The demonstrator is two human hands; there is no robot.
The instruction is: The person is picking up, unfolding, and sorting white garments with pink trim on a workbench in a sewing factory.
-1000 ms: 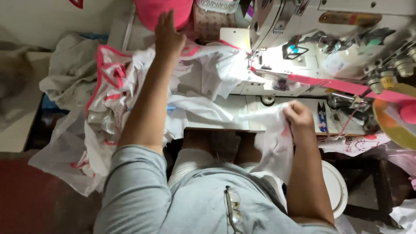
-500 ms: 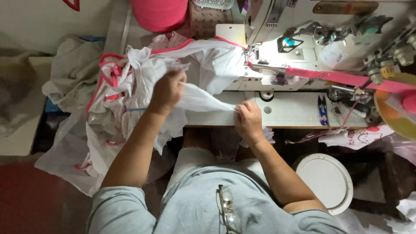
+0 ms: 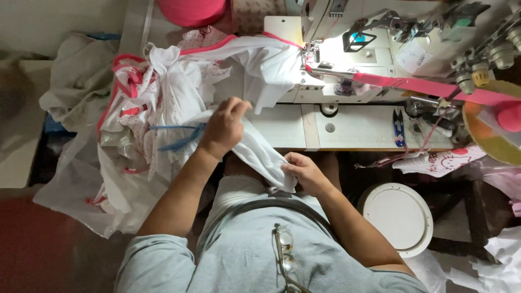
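A heap of white garments with pink trim (image 3: 146, 103) is lying at nine o'clock on the table, and just right of it a white fabric piece (image 3: 260, 154) is being gripped by the left hand (image 3: 223, 127), its fingers closed around the upper edge. The lower end is being pinched shut by the right hand (image 3: 305, 172) at six o'clock. At one o'clock, pink binding tape (image 3: 423, 87) is being fed across the sewing machine (image 3: 358, 49).

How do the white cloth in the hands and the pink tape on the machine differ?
The white cloth is broad, soft and crumpled; the pink tape is a narrow, flat strip. The cloth is gripped by the left hand and right hand near the lap; the tape runs taut across the sewing machine, untouched. Both are fabric.
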